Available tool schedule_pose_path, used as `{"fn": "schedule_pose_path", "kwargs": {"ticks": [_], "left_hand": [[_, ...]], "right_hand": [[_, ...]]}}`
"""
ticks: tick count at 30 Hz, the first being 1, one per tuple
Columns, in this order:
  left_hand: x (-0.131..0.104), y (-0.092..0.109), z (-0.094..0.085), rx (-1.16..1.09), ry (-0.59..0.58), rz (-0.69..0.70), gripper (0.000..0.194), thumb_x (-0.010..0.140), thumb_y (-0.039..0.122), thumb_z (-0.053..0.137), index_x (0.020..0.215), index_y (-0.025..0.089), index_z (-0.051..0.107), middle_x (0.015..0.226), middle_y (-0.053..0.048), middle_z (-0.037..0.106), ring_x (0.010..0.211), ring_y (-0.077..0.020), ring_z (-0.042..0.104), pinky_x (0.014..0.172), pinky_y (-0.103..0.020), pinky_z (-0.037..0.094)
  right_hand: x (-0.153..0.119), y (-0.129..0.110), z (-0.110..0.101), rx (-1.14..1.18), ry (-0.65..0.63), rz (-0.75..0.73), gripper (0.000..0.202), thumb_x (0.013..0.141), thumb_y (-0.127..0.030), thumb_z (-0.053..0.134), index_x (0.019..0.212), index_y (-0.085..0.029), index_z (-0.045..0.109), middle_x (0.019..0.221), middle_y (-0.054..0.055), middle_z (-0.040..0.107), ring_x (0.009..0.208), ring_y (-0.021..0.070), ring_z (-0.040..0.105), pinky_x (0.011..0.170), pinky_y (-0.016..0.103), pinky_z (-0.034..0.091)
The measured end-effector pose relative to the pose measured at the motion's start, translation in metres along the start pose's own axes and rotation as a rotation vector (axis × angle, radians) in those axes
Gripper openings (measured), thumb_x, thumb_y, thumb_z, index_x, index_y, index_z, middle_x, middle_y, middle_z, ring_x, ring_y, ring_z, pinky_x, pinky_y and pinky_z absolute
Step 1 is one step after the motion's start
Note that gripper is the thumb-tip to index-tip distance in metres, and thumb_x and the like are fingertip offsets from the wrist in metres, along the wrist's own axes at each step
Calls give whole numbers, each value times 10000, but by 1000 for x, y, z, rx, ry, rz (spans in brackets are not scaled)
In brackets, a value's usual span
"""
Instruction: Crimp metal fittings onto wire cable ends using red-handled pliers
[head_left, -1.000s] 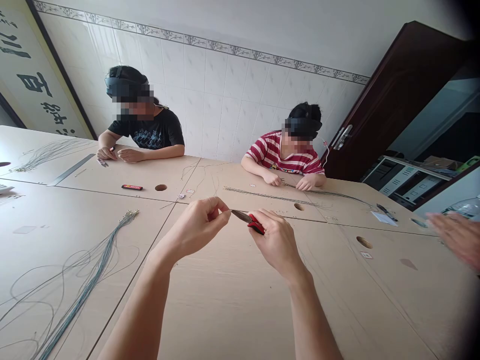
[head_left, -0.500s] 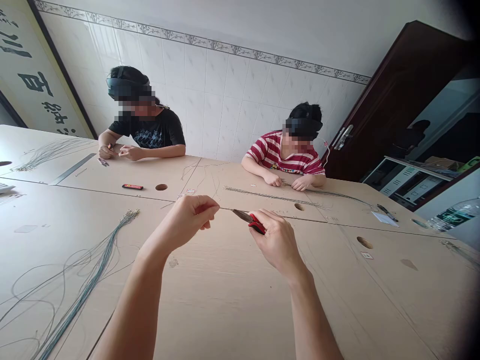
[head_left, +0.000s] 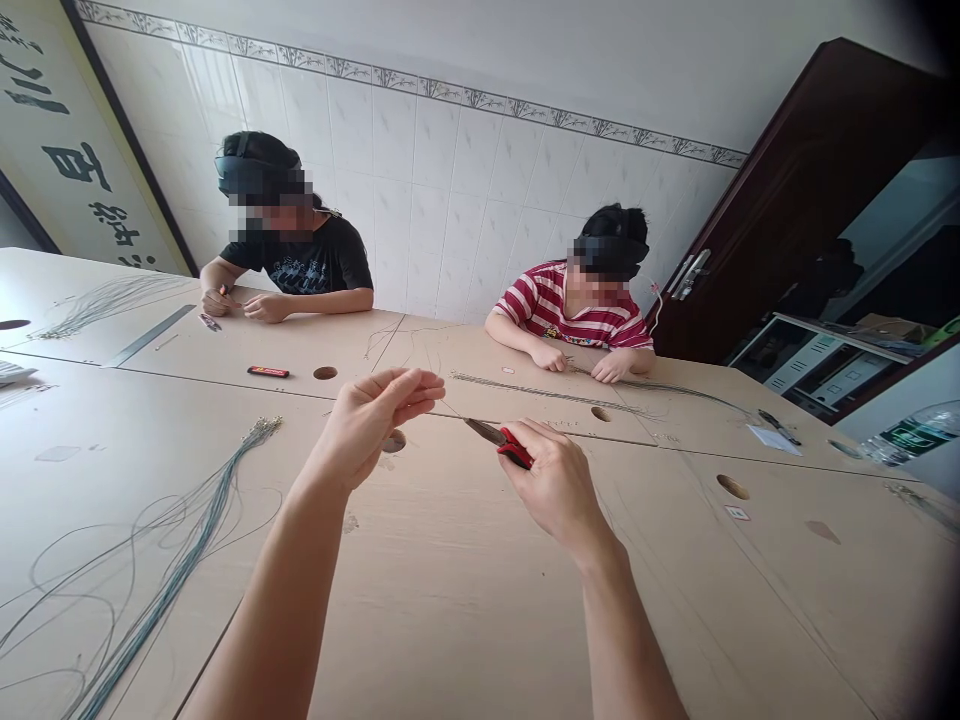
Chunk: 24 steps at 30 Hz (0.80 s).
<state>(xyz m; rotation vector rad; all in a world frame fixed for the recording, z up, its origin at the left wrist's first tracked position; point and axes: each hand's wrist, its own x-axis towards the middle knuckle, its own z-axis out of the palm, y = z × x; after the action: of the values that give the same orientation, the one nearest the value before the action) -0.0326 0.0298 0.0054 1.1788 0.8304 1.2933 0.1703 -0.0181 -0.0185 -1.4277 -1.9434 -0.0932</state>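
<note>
Pliers (head_left: 495,436) sit in our right hand (head_left: 553,478), grip closed round them, over the bench (head_left: 450,600), in from its near edge. Thin strand (head_left: 454,410) runs from their tips toward our left hand (head_left: 379,415); we can't tell if that grip pinches it. Cord bundle (head_left: 196,548) lies left.

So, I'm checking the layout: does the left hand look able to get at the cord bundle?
Probably yes: the cord bundle lies beside the left forearm, and nothing stands between it and the left hand, though a fine thread from the pliers may occupy that hand.
</note>
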Motion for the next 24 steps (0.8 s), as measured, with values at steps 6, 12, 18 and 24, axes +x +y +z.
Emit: {"fn": "schedule_pose_path", "kwargs": {"ticks": [6, 12, 18, 24], "left_hand": [[3, 0, 14, -460, -107, -159, 261, 936, 283, 486, 707, 184, 567, 948, -55, 708, 911, -149, 670, 898, -308, 529], [6, 2, 15, -437, -86, -89, 405, 931, 196, 380, 569, 209, 201, 527, 56, 201, 432, -83, 218, 471, -238, 361], [1, 3, 10, -558, -202, -213, 448, 895, 192, 404, 542, 197, 129, 505, 61, 82, 443, -88, 63, 402, -245, 136], [-6, 5, 13, -560, -245, -334, 457, 860, 197, 452, 532, 203, 133, 495, 71, 67, 443, -84, 43, 399, -246, 104]], "right_hand": [[0, -3, 2, 28, -16, -16, 155, 778, -73, 535, 755, -220, 578, 681, -26, 602, 633, 146, 519, 591, 252, 350], [5, -8, -1, -42, -63, -78, 160, 770, -60, 573, 759, -219, 590, 700, -24, 619, 644, 148, 528, 592, 255, 349], [8, -6, -11, -160, -125, -261, 154, 784, -55, 614, 776, -207, 592, 718, -26, 634, 700, 154, 546, 653, 270, 348], [5, -1, -23, -257, -101, -415, 137, 805, -63, 577, 759, -190, 593, 706, -13, 623, 677, 157, 512, 632, 284, 313]]}}
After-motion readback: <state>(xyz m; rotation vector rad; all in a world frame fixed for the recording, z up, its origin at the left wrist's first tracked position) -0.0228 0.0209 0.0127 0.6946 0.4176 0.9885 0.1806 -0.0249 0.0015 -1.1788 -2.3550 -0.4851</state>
